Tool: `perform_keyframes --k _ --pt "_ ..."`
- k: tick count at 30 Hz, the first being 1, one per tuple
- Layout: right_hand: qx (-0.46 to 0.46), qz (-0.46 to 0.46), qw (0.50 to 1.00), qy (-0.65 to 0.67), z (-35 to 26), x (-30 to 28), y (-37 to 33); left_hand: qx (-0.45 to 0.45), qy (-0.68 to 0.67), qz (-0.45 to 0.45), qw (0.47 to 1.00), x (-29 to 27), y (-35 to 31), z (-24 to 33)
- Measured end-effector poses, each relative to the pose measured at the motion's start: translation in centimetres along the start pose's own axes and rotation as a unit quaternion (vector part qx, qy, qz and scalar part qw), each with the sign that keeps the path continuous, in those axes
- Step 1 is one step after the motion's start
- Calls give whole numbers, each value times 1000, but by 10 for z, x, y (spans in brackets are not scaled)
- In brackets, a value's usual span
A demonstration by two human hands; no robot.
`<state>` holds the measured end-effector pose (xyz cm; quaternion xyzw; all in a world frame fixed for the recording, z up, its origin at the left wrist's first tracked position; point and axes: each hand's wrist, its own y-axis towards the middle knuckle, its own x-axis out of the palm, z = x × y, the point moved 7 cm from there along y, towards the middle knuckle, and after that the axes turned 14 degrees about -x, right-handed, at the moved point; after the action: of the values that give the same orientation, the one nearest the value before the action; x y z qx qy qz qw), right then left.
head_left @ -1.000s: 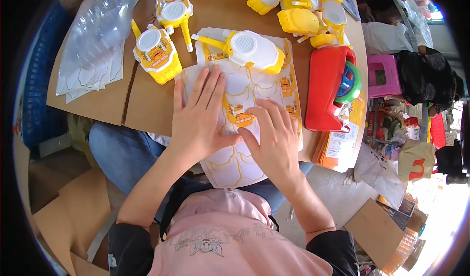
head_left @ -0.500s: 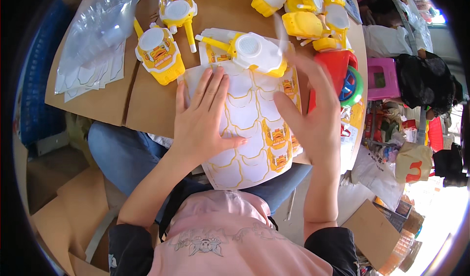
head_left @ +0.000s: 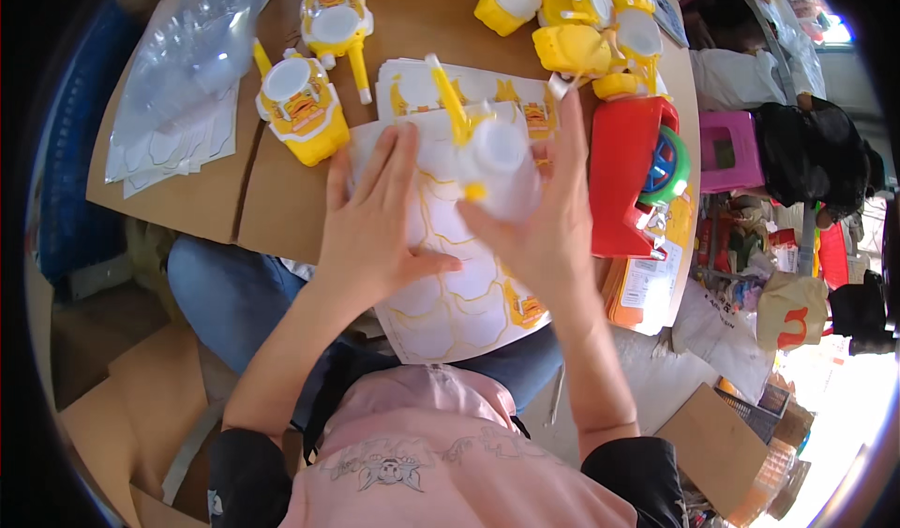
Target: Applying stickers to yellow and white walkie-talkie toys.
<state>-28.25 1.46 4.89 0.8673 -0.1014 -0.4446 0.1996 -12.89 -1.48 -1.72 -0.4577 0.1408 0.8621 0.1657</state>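
Left hand (head_left: 366, 233) spread on sticker sheet (head_left: 441, 312); my right hand (head_left: 553, 242) cups the two-o'clock toy walkie-talkie (head_left: 502, 153), droppable if held loosely

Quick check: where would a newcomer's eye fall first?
Probably the red dispenser with its green-and-blue wheel, at the right side of the table. Next, the blurred yellow-and-white toy at the right hand, over the pale sheet. Similar yellow toys crowd the far right.

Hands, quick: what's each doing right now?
Left hand: open, fingers spread on the sticker sheet.
Right hand: holding the white-and-yellow toy handset, motion-blurred.
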Motion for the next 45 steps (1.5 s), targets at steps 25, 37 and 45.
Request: perform_keyframes --k 25,37,45 --pt "307 116 817 474 5 1 -92 -145 -333 -29 931 -43 -54 13" --pt "294 32 871 393 13 1 -74 -133 -234 -14 963 -27 -52 -3" --pt "303 -4 871 388 17 9 -71 -91 -125 -47 987 -10 -47 11"
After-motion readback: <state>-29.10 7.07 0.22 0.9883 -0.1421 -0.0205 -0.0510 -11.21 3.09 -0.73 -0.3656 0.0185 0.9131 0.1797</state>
